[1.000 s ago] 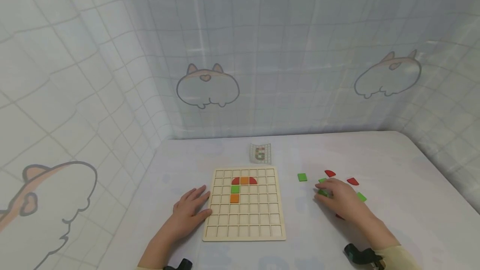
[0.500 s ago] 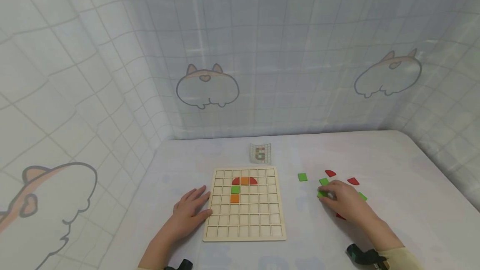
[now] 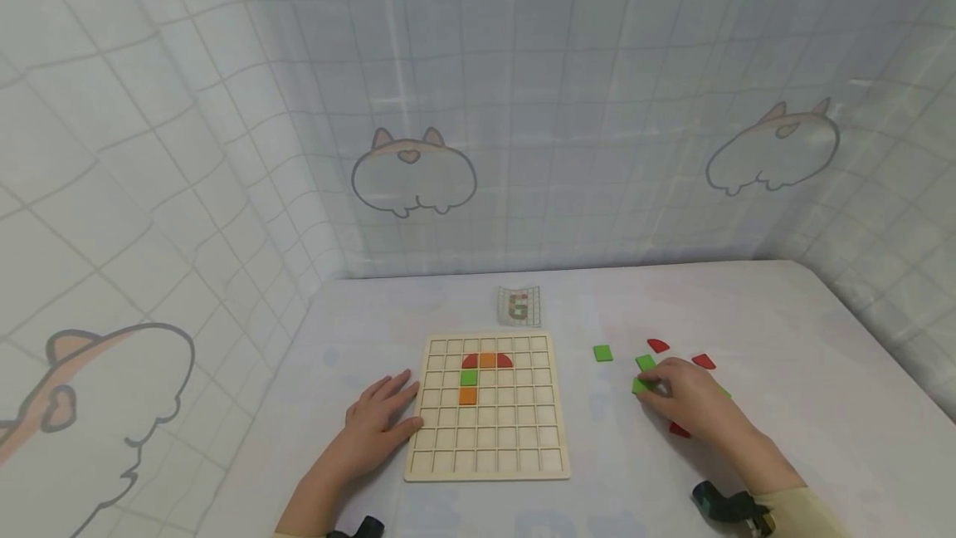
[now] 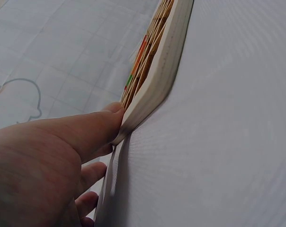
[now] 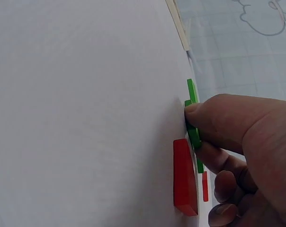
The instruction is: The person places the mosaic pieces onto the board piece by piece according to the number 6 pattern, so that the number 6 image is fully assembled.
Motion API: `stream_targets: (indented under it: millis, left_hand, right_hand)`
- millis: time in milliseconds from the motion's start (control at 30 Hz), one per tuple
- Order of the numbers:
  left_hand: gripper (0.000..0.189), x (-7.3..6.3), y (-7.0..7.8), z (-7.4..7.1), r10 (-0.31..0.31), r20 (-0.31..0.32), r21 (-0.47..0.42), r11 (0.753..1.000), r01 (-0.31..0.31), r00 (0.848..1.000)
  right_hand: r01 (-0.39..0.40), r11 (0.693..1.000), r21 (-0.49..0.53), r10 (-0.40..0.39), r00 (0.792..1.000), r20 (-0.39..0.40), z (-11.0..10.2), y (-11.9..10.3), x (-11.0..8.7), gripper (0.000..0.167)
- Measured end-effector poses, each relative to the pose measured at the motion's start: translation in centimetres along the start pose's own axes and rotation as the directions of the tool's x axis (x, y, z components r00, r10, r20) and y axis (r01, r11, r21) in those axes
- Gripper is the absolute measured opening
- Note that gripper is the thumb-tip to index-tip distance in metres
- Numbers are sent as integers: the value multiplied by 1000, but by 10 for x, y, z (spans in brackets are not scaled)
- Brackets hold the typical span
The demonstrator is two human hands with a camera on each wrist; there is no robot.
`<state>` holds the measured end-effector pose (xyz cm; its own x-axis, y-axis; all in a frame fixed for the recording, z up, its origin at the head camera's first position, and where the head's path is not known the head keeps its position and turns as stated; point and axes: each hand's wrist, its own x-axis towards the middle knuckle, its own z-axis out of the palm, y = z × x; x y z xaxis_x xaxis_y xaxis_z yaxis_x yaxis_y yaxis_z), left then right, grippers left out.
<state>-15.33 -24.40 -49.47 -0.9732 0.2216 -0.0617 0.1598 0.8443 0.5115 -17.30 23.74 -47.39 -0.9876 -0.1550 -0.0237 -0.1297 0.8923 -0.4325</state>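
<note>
In the head view a pale wooden grid board lies on the table. My left hand rests at its left edge, fingers spread and relaxed, the thumb touching the rim. Set in the grid are an orange square between two red quarter-round tiles, then a green square and another orange square below. To the right, my right hand pinches a green square tile between thumb and fingers, close to the table. The right wrist view shows the thumb on this green tile.
Around the right hand lie another green square and red quarter-round tiles, one near the wrist. A separate green square lies nearer the board. Behind the board is a small patterned card.
My right hand has moved slightly right, and its thumb and fingers have closed on the green tile. The left hand and the board have stayed put.
</note>
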Motion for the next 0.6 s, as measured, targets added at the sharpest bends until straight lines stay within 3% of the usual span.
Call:
stream_targets:
  millis: [200, 433, 600]
  left_hand:
    - [66, 1, -2, 2, -5, -11, 18, 1000, 6, 1000]
    - [66, 1, -3, 2, -2, -9, 14, 1000, 2, 1000]
    - [67, 1, -3, 2, -6, -6, 8, 1000, 6, 1000]
  right_hand:
    - [46, 999, -23, -46, 999, -14, -2, -3, 2, 29]
    - [177, 984, -29, -178, 982, -69, -6, -15, 7, 22]
    - [175, 984, -20, -175, 984, -33, -6, -32, 14, 23]
